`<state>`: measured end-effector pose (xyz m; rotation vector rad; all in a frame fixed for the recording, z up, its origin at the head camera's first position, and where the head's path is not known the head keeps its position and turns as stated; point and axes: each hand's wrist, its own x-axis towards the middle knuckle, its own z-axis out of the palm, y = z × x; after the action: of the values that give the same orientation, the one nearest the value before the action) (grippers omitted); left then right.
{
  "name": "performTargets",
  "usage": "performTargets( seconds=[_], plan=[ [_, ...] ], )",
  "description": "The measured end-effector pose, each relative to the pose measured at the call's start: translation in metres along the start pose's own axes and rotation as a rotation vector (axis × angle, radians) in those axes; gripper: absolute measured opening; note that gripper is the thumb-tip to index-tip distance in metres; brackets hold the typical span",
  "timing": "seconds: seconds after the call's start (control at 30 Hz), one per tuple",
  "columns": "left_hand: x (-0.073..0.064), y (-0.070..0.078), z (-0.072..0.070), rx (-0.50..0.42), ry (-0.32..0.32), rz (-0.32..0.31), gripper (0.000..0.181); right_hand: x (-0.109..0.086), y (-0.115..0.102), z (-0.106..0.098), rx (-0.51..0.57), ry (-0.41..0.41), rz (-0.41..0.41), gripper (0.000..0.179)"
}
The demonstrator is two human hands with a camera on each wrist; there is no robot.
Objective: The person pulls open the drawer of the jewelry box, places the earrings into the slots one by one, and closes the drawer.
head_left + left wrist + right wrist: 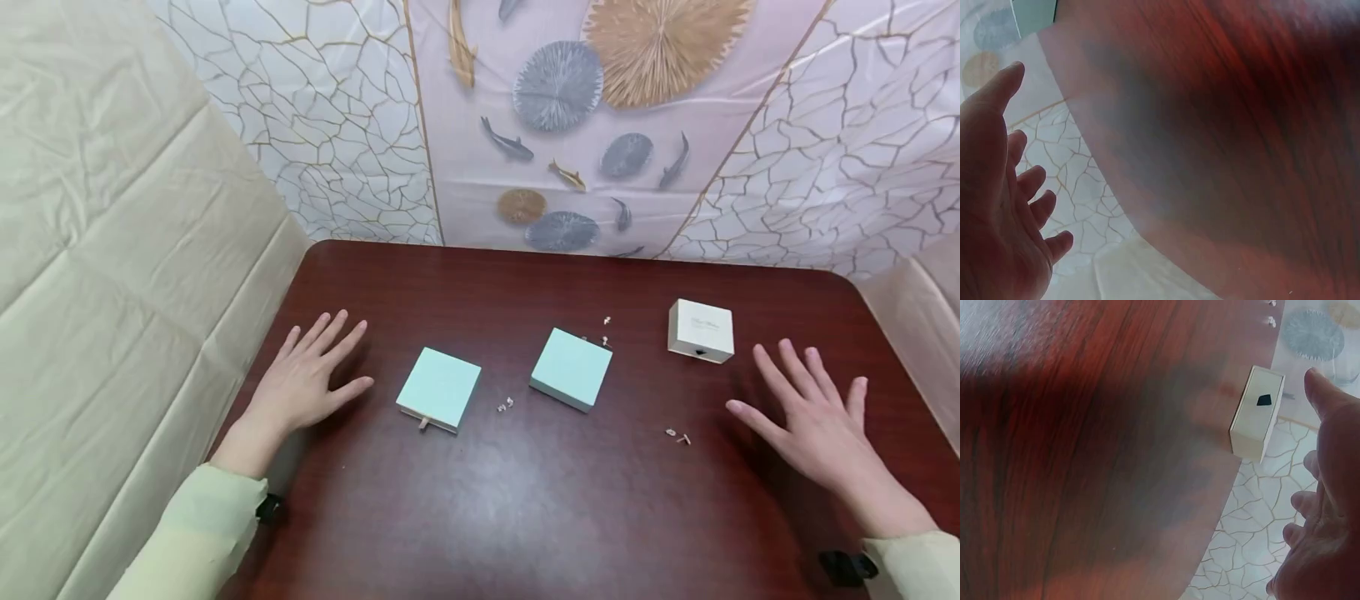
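Note:
My left hand (303,383), fingers spread and holding nothing, is over the table's left side. Nearest to it lies a mint-green square box (441,388) with a small ribbon tab at its front edge. On the other side my right hand (817,425) is also spread with nothing in it, just in front of a small white box (701,331) that has printing on its lid and a dark tab. In the right wrist view this white box (1257,412) shows its tabbed side. A second mint-green box (572,369) sits near the middle.
Pairs of tiny shiny pieces, apparently earrings, lie between the green boxes (506,404), behind the middle box (607,330) and left of the right hand (678,436). The dark red wooden table (465,533) meets patterned cloth (352,125) at the back and beige cloth (112,250) at the left.

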<state>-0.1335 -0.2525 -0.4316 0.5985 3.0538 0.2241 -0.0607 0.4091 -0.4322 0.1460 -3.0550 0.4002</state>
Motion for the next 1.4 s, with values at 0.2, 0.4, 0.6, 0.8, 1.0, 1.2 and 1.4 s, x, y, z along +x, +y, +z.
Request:
performTargets(
  seconds=[0.2, 0.4, 0.6, 0.8, 1.0, 1.2, 1.4],
  plan=[
    [0.003, 0.003, -0.005, 0.037, 0.017, 0.080, 0.084, 0.002, -0.009, -0.002, 0.001, 0.017, -0.029, 0.091],
    [0.010, 0.007, -0.012, 0.065, 0.022, 0.166, 0.085, 0.002, -0.015, -0.004, 0.011, 0.029, -0.058, 0.091],
    [0.019, 0.012, -0.022, 0.118, -0.001, 0.246, 0.086, 0.004, -0.023, -0.004, 0.013, 0.036, -0.099, 0.091],
    [0.030, 0.019, -0.034, 0.183, -0.020, 0.345, 0.086, 0.005, -0.034, -0.005, 0.029, 0.039, -0.146, 0.088],
    [0.038, 0.027, -0.039, 0.262, -0.043, 0.449, 0.087, 0.006, -0.044, -0.003, 0.030, 0.046, -0.197, 0.089],
    [0.042, 0.034, -0.039, 0.308, -0.065, 0.543, 0.089, 0.008, -0.053, 0.000, 0.028, 0.040, -0.250, 0.090],
    [0.043, 0.042, -0.034, 0.362, -0.081, 0.620, 0.089, 0.011, -0.064, 0.004, 0.032, 0.019, -0.298, 0.090]
  ],
)
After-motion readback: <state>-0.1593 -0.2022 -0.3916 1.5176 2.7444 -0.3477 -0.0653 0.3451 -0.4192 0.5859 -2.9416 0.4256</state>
